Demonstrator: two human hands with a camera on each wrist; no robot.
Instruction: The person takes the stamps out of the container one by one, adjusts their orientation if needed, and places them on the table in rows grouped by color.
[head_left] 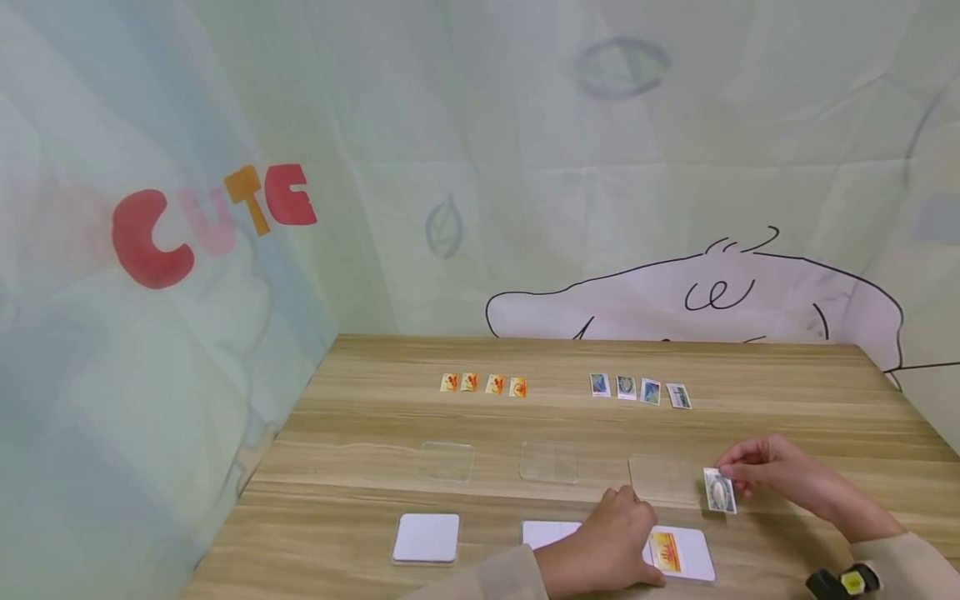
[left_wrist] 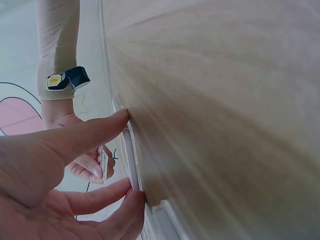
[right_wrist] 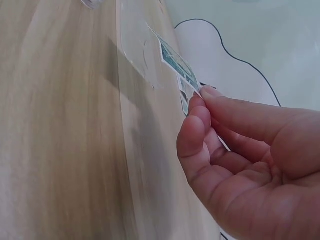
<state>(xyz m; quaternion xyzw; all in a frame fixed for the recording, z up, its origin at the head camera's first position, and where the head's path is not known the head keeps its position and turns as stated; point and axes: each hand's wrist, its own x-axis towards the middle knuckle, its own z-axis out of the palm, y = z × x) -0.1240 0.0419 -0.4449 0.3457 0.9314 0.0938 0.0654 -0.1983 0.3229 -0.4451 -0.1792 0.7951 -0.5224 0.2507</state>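
Between the thumb and fingers of my right hand point(head_left: 791, 479) is a small postage stamp point(head_left: 720, 492) with a grey-green oval picture, pinched at its upper right corner. It is tilted above the table, right of a clear plastic square point(head_left: 660, 479); the right wrist view shows its green print point(right_wrist: 175, 62). My left hand point(head_left: 603, 542) grips the rightmost white card point(head_left: 696, 554) at its left end, thumb at the near edge and fingertips at the far edge. On that card lies an orange-yellow stamp point(head_left: 665, 552). The left hand hides the card's left end.
Two more white cards, one on the left point(head_left: 426, 538) and a partly hidden middle one point(head_left: 546, 532), lie in the front row. Behind them are clear squares point(head_left: 549, 462). Farther back lie several orange stamps point(head_left: 495, 384) and several blue-green stamps point(head_left: 626, 387).
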